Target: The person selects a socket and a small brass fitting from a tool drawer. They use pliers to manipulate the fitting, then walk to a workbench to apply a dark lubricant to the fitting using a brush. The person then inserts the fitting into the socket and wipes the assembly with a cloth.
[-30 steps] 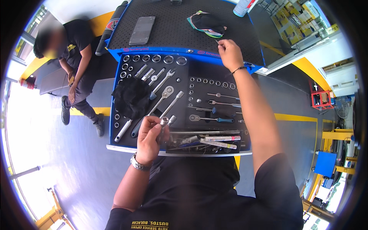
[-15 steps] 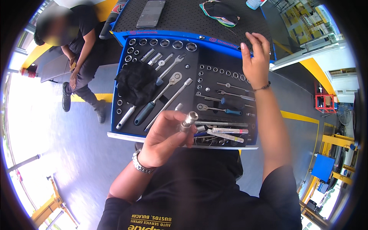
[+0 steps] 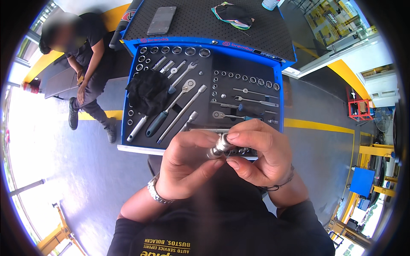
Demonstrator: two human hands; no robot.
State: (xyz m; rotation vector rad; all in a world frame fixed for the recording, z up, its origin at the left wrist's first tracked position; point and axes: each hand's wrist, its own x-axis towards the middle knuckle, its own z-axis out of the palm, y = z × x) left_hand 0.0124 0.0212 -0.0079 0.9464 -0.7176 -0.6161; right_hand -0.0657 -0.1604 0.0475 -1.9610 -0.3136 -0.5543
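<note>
A short chrome socket point(image 3: 222, 144) is held between both hands above the front edge of a blue tool drawer point(image 3: 136, 149). My left hand point(image 3: 184, 164) pinches it from the left, fingertips and thumb closed on the metal. From the other side my right hand point(image 3: 265, 154) grips it with thumb and forefinger. The fingers hide part of the socket, so I cannot tell whether it is one piece or several joined. Behind the hands, the drawer's foam holds a large ratchet point(image 3: 170, 109), a long bar point(image 3: 183, 113) and rows of sockets point(image 3: 245, 77). A black cloth point(image 3: 147, 91) lies over some tools.
On the cabinet's perforated black top lie a phone point(image 3: 162, 20) and a bundled dark cloth with coloured edging point(image 3: 234, 15). A person point(image 3: 92, 64) sits on a bench at the left. A red rack point(image 3: 359, 110) stands far right.
My right hand has come down from the cabinet's edge and taken hold of the socket beside my left hand. The left hand still holds it, at about the same place.
</note>
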